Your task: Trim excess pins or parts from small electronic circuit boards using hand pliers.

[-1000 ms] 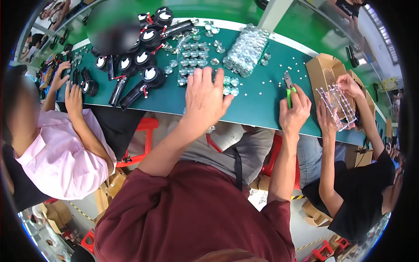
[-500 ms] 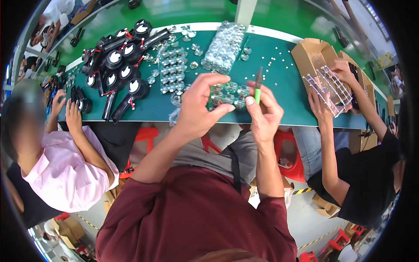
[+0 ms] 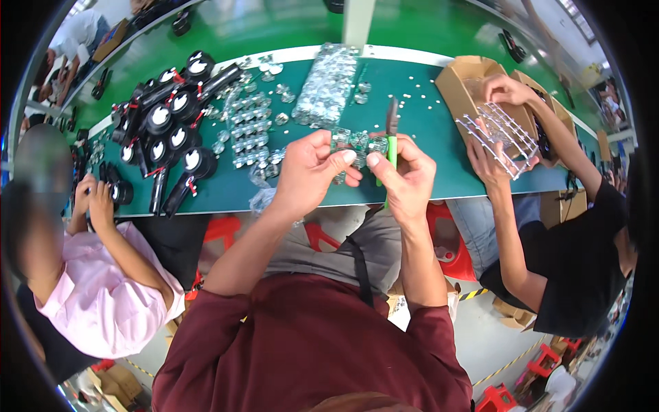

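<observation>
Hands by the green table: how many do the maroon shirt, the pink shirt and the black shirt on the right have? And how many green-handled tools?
Maroon-shirt hands: 2 (left hand, right hand)
Pink-shirt hands: 2
Black-shirt hands: 2
Green-handled tool: 1
Total: 7

circuit board [image 3: 358, 141] between left hand [image 3: 310, 168] and right hand [image 3: 406, 177], stack [image 3: 327, 86] behind, devices [image 3: 159, 120] left, carton [image 3: 454, 89] right

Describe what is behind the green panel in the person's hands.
Green table shows around the panel held between the left hand and right hand. Its far side and the table directly behind are covered.
</observation>
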`<state>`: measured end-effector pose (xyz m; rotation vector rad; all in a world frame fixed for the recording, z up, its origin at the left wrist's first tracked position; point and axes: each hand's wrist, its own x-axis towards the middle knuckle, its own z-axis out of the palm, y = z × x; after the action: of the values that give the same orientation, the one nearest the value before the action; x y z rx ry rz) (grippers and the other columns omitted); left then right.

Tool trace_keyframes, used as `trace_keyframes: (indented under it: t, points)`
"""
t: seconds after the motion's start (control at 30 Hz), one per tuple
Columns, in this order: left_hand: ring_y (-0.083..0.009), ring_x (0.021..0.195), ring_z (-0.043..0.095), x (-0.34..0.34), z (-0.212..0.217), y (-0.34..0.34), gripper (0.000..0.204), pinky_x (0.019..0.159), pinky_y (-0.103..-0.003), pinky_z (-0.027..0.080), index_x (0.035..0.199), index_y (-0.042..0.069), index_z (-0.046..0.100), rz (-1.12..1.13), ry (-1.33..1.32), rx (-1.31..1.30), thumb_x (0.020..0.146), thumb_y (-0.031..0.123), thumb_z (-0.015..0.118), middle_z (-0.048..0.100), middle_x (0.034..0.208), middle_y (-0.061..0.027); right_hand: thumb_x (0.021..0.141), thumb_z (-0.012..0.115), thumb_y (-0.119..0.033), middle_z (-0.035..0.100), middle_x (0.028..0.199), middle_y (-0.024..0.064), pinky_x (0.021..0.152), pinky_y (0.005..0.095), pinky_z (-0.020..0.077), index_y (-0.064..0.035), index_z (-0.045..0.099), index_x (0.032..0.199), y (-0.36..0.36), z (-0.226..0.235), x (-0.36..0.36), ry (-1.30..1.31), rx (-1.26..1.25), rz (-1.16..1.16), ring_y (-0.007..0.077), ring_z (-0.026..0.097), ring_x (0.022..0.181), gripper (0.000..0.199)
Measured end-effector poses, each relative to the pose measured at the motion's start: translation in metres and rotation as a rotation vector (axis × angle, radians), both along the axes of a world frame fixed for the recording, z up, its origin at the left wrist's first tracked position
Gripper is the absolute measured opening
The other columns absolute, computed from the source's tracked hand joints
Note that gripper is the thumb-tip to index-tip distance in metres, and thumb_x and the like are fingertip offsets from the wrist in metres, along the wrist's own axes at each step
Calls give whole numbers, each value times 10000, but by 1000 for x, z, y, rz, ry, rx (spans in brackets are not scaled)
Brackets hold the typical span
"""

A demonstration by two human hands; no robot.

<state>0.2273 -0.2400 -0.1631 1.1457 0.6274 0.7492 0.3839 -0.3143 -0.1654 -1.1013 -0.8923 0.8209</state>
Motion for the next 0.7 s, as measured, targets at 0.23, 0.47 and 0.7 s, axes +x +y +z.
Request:
trace_keyframes:
  t: [0.23, 0.47, 0.7]
  points:
    - [-116, 636, 652, 26, 19, 10, 218, 568, -251, 531, 1054, -36, 626, 1, 16, 102, 993, 173, 640, 685, 836, -82, 860, 794, -92, 667, 1016, 93, 673, 245, 482, 46, 701, 850, 10, 1, 27, 33, -23, -22, 94, 606, 785, 166]
    - [-312, 552, 666, 54, 14, 11, 179, 499, -398, 501, 965, 1, 625, 377, 584, 887, 931, 164, 694, 670, 711, -166, 793, 808, -105, 685, 812, 114, 592, 286, 455, 36, 690, 751, 22, -3, 34, -377, -99, -310, 155, 591, 675, 189]
    - [-117, 608, 662, 61, 7, 18, 230, 510, -281, 508, 1024, -16, 658, 233, 358, 232, 1006, 208, 611, 675, 754, -68, 844, 813, -129, 642, 766, 21, 536, 214, 380, 65, 708, 837, 32, -11, 58, -139, -131, -244, 41, 509, 632, 221]
